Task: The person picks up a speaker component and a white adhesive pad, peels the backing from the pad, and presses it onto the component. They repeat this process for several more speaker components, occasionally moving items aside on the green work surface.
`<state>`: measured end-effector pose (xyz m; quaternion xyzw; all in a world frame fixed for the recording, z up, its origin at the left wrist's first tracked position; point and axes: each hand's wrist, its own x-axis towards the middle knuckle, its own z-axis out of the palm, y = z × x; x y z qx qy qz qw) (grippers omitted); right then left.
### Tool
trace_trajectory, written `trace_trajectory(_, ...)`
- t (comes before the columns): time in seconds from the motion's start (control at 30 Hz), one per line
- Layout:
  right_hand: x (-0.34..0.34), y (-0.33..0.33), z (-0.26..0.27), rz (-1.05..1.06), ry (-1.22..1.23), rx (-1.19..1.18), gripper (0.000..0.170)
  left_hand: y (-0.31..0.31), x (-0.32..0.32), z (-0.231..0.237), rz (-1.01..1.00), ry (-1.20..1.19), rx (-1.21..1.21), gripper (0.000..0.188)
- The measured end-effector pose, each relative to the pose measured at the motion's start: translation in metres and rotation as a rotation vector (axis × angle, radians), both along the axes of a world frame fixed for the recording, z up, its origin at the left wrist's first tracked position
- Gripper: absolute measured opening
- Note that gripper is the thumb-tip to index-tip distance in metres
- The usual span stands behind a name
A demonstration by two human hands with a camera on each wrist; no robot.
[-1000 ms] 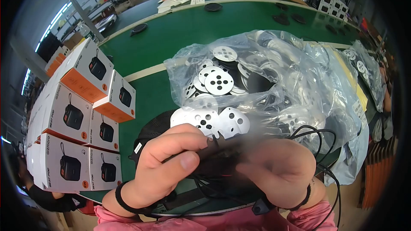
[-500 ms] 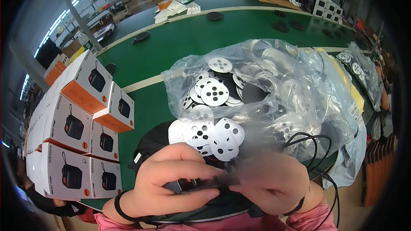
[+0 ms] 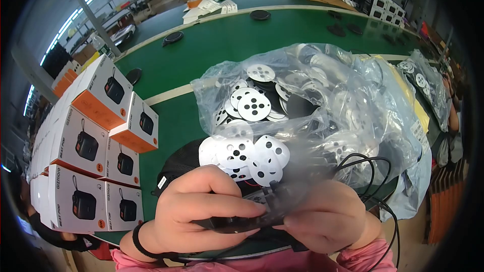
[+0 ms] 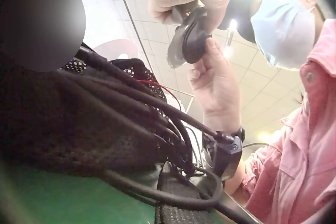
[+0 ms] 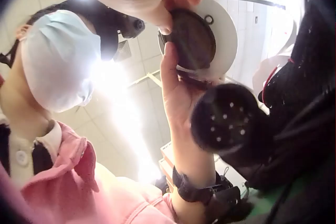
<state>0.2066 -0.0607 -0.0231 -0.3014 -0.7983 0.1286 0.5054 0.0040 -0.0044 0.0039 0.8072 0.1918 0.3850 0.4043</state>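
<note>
In the head view my left hand [image 3: 201, 211] grips a dark round part [image 3: 229, 224] between thumb and fingers. My right hand [image 3: 327, 216], partly blurred, pinches at the right side of the same part. Both hands meet at a black disc [image 5: 193, 40] in the right wrist view, with a pale round sheet [image 5: 227, 37] behind it. The left wrist view shows the black part [image 4: 196, 43] edge-on between the fingertips. White perforated discs [image 3: 234, 152] lie overlapping just beyond the hands. Blur hides the exact contact of the right fingers.
A clear plastic bag [image 3: 348, 95] of perforated discs spreads across the green table [image 3: 212, 35]. Boxes [image 3: 80, 146] are stacked at left. Black cables [image 3: 373, 163] loop at right, and a black mesh item [image 3: 176, 163] lies behind the left hand. Round black pieces [image 3: 260, 15] sit farther back.
Both hands have moved lower in the head view. The dark part has turned so that its rounded edge shows below the left fingers, and more of the white discs is uncovered.
</note>
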Motion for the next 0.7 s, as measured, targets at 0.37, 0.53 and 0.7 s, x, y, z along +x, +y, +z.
trace_trajectory(0.37, -0.0023, 0.006, -0.0063, -0.005, 0.036, 0.098, 0.028, -0.0025, 0.0003, 0.0044, 0.005, 0.027, -0.121, 0.026)
trace_trajectory(0.53, -0.0043, -0.0004, -0.001, -0.029, -0.038, 0.05, 0.03, -0.0024, 0.0003, 0.0034, -0.007, 0.026, -0.04, 0.026)
trace_trajectory(0.7, -0.0046, -0.0012, 0.0006, -0.057, -0.055, 0.069, 0.031, -0.0022, 0.0004, 0.0022, -0.006, 0.02, -0.025, 0.025)
